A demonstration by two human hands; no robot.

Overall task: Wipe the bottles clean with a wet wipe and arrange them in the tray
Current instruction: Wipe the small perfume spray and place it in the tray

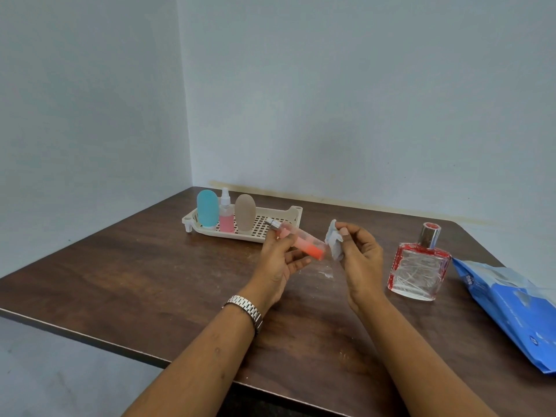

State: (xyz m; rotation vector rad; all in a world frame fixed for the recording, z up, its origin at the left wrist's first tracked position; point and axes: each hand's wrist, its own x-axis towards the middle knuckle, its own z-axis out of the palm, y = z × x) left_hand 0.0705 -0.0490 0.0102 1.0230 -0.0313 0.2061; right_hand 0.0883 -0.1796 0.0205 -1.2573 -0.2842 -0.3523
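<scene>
Two hands: left hand (277, 261) grips bottle (304, 240), right hand (360, 261) (beside) pinches wipe (333, 240).

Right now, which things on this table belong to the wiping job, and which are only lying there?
Job: orange bottle in left hand, wet wipe in right hand, tray, blue bottle, pink spray bottle, beige bottle, glass perfume bottle, wipes pack.
Only there: white scraps on table, wristwatch.

A dark wood-grain table (150, 281) with a pale edge stands in the corner of a room, set against two plain grey-blue walls (361, 100). A yellowish strip (361, 204) runs along the foot of the far wall. White smudges (326, 273) mark the tabletop. A silver link wristwatch (245, 310) shows at centre, with grey floor (60, 371) at lower left.
</scene>
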